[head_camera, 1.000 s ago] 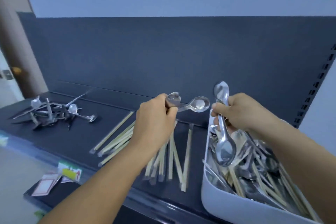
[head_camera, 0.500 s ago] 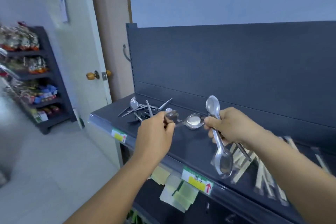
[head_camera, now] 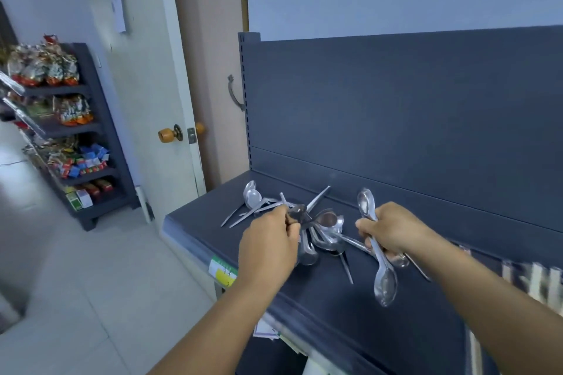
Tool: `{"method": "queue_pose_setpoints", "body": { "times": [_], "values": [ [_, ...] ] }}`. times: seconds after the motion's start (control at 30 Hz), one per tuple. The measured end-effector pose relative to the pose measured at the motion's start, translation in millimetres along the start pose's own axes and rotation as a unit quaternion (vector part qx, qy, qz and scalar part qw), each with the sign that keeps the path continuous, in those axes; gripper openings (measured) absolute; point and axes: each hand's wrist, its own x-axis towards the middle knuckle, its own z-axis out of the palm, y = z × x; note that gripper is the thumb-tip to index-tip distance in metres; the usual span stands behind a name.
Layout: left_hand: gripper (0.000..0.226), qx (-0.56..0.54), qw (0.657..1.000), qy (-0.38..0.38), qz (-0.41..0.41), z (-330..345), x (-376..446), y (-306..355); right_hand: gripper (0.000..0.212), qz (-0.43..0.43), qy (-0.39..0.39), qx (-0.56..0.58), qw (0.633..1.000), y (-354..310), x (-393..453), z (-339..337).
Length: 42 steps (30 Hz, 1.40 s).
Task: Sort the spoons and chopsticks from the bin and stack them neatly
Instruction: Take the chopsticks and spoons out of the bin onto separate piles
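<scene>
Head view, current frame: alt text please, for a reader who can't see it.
A person's left hand and right hand each grip metal spoons over a loose spoon pile on a dark shelf. Blurred chopsticks lie at far right.

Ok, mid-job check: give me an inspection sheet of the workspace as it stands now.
Surface: dark shelf with a price label on its front edge.
Job's things: loose spoon pile on the shelf; chopsticks blurred at the right edge; bin not in view.
Clutter: paper slips under the shelf edge.
Hands: left hand grips a small spoon over the pile; right hand holds two spoons, bowls at opposite ends.
Cables: nothing seen.
Surroundings: door with a round knob, snack rack, tiled floor.
</scene>
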Motion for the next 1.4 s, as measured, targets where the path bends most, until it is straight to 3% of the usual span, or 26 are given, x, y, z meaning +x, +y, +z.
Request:
{"method": "queue_pose_setpoints", "body": {
  "times": [0.17, 0.37, 0.53, 0.67, 0.9, 1.4],
  "values": [
    [0.011, 0.058, 0.997, -0.024, 0.042, 40.7, 38.3, -3.4, 0.031, 0.029, 0.005, -0.061, 0.998, -1.6, 58.3, 9.5],
    [0.022, 0.170, 0.963, -0.164, 0.131, 63.8, 49.9, -12.6, 0.029, 0.030, 0.000, -0.146, 0.989, 2.5, 80.4, 14.4],
    [0.056, 0.192, 0.945, -0.228, 0.132, 59.8, 42.2, -8.8, 0.055, -0.006, -0.026, -0.170, 0.985, 3.9, 61.0, 16.6],
    [0.065, 0.199, 0.941, -0.241, 0.132, 49.2, 29.0, -0.3, 0.055, -0.051, -0.006, -0.168, 0.984, 4.1, 28.4, 12.1],
    [0.062, 0.120, 0.952, -0.213, 0.185, 19.2, -27.0, 33.0, 0.061, -0.083, 0.063, -0.157, 0.982, 23.9, -67.6, 6.5],
    [0.053, 0.000, 0.910, -0.262, 0.322, -1.4, -162.7, 159.0, 0.061, 0.005, 0.173, -0.136, 0.975, 124.5, -260.2, -33.7]
  ]
}}
